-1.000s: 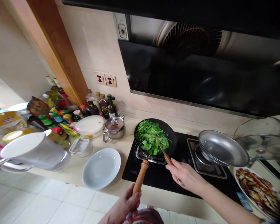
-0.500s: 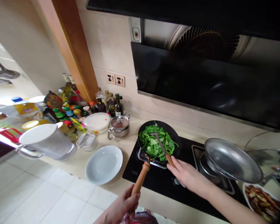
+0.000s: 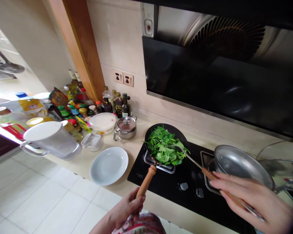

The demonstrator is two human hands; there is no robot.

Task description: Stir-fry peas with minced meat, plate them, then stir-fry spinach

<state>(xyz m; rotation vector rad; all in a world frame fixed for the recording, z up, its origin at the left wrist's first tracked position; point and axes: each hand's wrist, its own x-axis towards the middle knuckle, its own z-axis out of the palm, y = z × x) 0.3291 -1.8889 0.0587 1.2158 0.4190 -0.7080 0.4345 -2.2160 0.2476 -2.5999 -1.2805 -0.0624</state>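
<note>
A black wok (image 3: pixel 150 131) full of leafy greens (image 3: pixel 164 146) rests on the left burner. Its wooden handle (image 3: pixel 146 181) points down toward me, and my left hand (image 3: pixel 129 206) is wrapped round the end of it. In my right hand (image 3: pixel 249 195) is the wooden grip of a metal spatula (image 3: pixel 191 158), held low and to the right of the wok. The spatula's head is among the greens at their right side, partly covered by leaves.
A pale plate (image 3: pixel 109 166) lies left of the black cooktop (image 3: pixel 166 191). Behind it stand a small lidded pot (image 3: pixel 126 128), a covered bowl (image 3: pixel 103 122) and several bottles. A large jug (image 3: pixel 51 143) is further left. A steel pan (image 3: pixel 241 164) sits on the right burner.
My right hand has moved right and nearer, tilting the spatula lower, with its head now at the right side of the greens. My left hand keeps the handle. The view has shifted slightly.
</note>
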